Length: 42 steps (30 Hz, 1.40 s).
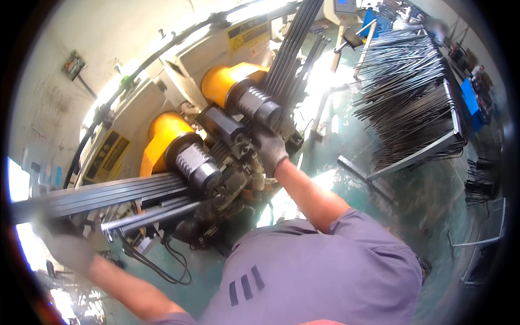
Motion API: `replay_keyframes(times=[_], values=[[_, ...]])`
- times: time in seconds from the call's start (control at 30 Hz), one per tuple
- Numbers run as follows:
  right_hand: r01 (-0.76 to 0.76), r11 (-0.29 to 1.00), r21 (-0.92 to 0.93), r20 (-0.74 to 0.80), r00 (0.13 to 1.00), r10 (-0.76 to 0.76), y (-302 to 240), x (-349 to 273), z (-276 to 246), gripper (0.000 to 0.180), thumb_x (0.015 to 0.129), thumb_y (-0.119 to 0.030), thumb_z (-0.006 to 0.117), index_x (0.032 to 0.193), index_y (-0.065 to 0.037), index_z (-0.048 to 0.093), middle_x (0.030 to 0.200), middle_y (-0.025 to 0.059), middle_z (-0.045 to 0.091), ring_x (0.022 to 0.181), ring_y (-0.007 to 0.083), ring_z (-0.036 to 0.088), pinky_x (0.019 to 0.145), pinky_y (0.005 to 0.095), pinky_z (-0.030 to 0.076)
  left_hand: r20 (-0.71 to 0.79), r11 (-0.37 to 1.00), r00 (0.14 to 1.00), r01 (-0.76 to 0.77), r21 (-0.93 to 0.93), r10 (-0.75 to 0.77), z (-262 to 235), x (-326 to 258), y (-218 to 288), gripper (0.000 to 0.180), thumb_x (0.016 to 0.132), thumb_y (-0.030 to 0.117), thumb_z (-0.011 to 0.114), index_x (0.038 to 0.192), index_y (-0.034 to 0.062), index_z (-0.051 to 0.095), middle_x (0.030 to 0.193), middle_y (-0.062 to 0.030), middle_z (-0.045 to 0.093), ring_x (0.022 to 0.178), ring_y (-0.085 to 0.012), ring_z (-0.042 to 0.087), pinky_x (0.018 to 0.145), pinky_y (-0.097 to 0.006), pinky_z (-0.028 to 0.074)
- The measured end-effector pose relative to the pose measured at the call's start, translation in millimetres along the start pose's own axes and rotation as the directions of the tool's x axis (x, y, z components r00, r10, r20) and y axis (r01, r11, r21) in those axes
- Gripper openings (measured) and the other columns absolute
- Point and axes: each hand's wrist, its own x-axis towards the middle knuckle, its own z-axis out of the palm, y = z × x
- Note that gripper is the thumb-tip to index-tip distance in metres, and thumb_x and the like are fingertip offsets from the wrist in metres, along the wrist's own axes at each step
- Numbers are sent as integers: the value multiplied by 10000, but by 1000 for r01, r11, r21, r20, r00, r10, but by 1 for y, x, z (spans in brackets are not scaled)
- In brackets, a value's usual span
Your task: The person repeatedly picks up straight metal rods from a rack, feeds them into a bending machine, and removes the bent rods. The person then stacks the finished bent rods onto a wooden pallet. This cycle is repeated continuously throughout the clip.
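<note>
A bundle of long, straight metal bars [116,196] lies side by side, running from the left into a machine with two yellow-hooded cylindrical heads. Similar bars [292,49] come out at the upper right. My left hand [67,246], in a grey glove, is at the left end of the bars, close beneath them; motion smears its fingers. My gloved right hand [269,146] reaches to the machine's middle, beside the right ribbed cylinder [260,107]. Its fingertips are hidden against the dark parts there. The left ribbed cylinder [198,166] sits just above the bars' inner end.
A spring-wound rod [157,215] juts from the machine's front, with black cables [179,273] hanging below. On the right, a metal rack [420,154] holds a large heap of thin rods. A loose metal bar [365,179] lies on the green floor beside it.
</note>
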Motion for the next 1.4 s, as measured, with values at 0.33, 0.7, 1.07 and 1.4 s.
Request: replay_keyframes(times=[0.33, 0.7, 1.07, 1.4], values=[[-411, 870, 271, 76, 910, 407, 17, 39, 16, 403, 973, -214, 706, 1290, 34, 681, 1144, 87, 731, 996, 166, 717, 844, 320, 578, 549, 463, 493, -862, 205, 675, 108, 40, 13, 328, 1091, 226, 568, 1308, 22, 707, 1081, -148, 768, 971, -214, 764, 846, -334, 628], [202, 819, -537, 191, 975, -115, 47, 45, 10, 378, 990, -241, 693, 1302, -27, 697, 1113, 60, 731, 993, 127, 701, 828, 299, 568, 436, 831, 721, -542, -127, 538, 184, -18, 20, 305, 1027, 108, 608, 1314, 4, 610, 917, -39, 644, 795, -124, 623, 674, -273, 513], [-564, 786, 255, 115, 825, 554, 8, 45, 22, 282, 1009, -7, 604, 1289, -21, 640, 1174, 68, 673, 955, 155, 706, 737, 296, 606, 535, 913, 752, -397, -97, 384, 180, -33, 39, 334, 1011, 81, 581, 1329, -20, 580, 843, -27, 611, 724, -120, 592, 633, -265, 499], [98, 903, -418, 214, 977, -7, 76, 57, 5, 331, 974, -130, 678, 1297, -62, 649, 1141, 73, 708, 1007, 197, 704, 744, 315, 549, 492, 934, 803, -350, -69, 337, 178, -37, 48, 380, 962, 62, 579, 1329, -37, 594, 835, -52, 605, 701, -142, 580, 607, -282, 473]])
